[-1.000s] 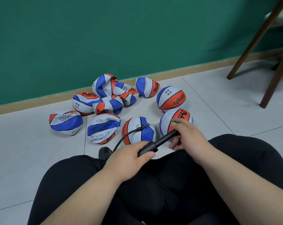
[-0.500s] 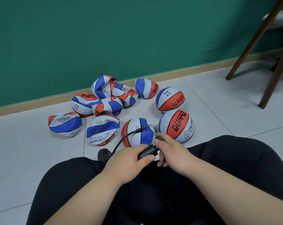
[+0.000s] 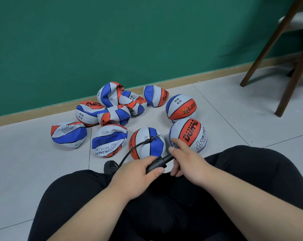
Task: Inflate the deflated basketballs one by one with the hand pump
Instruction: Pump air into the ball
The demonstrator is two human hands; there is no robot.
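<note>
Black pump (image 3: 156, 164) held low over the lap, barrel slanting near-left to far-right. Left hand (image 3: 138, 173) wraps the barrel, thumb on top. Right hand (image 3: 188, 162) covers the handle end; lower fingers curl round it, two upper fingers (image 3: 176, 142) lifted and loosely straight. Handle itself is hidden under the palm. A short stretch of rod shows between the hands.

Hose (image 3: 130, 152) arcs from behind the left hand up onto the ball (image 3: 143, 145), tip at the top. Ball sits on the tile floor (image 3: 25, 162) just beyond the knees, mostly round. Round balls (image 3: 189, 134), two, just right of it. Flat balls (image 3: 109, 140) heaped left and far, toward the green wall (image 3: 112, 40). Chair legs (image 3: 269, 46) far right.
</note>
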